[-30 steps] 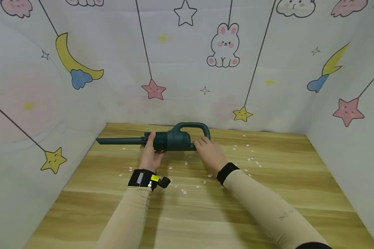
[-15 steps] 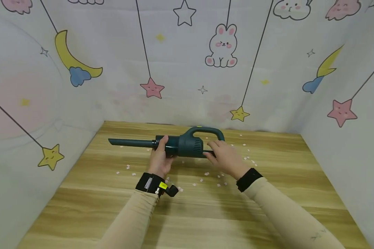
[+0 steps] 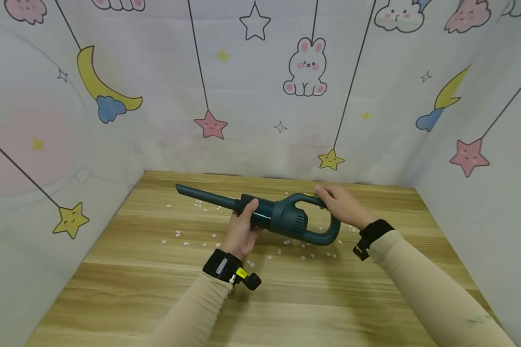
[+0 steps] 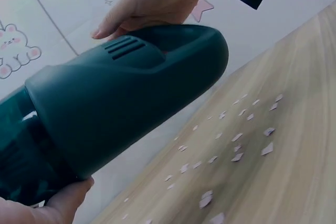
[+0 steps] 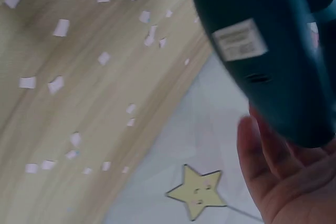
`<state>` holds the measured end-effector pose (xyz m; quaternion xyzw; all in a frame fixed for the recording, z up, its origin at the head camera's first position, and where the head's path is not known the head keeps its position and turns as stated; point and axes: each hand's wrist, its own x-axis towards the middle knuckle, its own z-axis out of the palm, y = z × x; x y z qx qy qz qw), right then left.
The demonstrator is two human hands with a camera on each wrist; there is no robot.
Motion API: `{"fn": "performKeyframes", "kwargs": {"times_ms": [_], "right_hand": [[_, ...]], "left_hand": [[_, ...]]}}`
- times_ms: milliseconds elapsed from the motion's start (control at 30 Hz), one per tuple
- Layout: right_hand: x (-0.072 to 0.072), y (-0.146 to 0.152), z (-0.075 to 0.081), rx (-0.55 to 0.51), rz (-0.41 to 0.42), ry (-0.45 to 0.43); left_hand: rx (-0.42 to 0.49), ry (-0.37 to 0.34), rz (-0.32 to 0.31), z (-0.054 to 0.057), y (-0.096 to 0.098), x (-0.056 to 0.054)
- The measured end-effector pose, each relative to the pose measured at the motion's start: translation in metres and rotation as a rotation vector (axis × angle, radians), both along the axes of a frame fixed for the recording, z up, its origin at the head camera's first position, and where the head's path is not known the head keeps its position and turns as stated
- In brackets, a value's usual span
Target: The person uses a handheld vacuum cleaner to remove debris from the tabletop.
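A dark green handheld vacuum cleaner [image 3: 288, 218] is held above the table, its long narrow nozzle [image 3: 206, 195] pointing to the far left. My left hand [image 3: 240, 235] grips the front of its body from below, thumb over the near side. At the loop handle [image 3: 325, 237], my right hand [image 3: 347, 208] holds the upper bar, thumb along the top and most fingers hidden behind it. The left wrist view shows the vents and rear of the body up close. In the right wrist view, a white label [image 5: 240, 40] shows on the green casing.
Small white paper scraps [image 4: 268, 149] lie scattered over the wood-grain table [image 3: 113, 289], below and around the vacuum cleaner. White fabric walls [image 3: 252, 86] printed with stars, clouds and a rabbit stand along the back and both sides.
The vacuum cleaner has moved right and nearer, its handle end tipping down in view. My right hand has shifted from the handle's lower bar to its upper bar; my left hand keeps hold.
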<state>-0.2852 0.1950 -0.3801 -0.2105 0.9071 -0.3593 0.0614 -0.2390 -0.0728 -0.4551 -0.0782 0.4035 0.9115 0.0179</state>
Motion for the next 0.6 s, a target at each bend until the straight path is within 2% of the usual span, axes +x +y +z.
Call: {"fn": "performKeyframes", "kwargs": {"times_ms": [133,300,400,600], "right_hand": [[0.001,0.010,-0.004,-0.120,0.023,-0.231],[0.005,0.015,-0.007,-0.181,0.060,-0.452],[0.005,0.018,-0.011,-0.199,0.072,-0.519],[0.007,0.020,-0.017,-0.220,0.030,-0.551]], "left_hand": [[-0.003,0.038,-0.051,-0.003,0.008,0.001],[-0.022,0.069,-0.082,-0.008,0.009,0.003],[-0.031,0.072,-0.105,-0.011,0.009,0.005],[-0.045,0.085,-0.145,-0.012,0.010,0.007]]}}
